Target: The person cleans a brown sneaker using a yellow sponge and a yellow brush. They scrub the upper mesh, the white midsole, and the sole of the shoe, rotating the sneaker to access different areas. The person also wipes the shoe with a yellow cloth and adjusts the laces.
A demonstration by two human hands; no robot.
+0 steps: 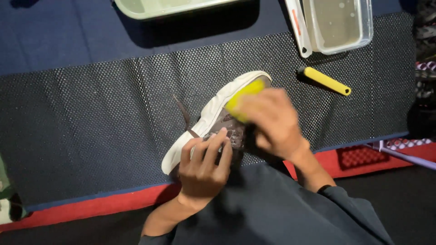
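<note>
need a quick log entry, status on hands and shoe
Left hand steadying shoe on mat. Right hand pressing yellow sponge on it. Nothing in the way.

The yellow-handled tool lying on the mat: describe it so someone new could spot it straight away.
Start at the black textured mat and go to its upper right, just below the clear plastic tub. There lies the yellow-handled tool, alone, right of the shoe. Unlike the yellow sponge under the right hand, it is a slim stick with a black tip.

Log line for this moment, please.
left hand: steadies shoe | right hand: presses yellow sponge on shoe | yellow-handled tool: lies on mat
</note>
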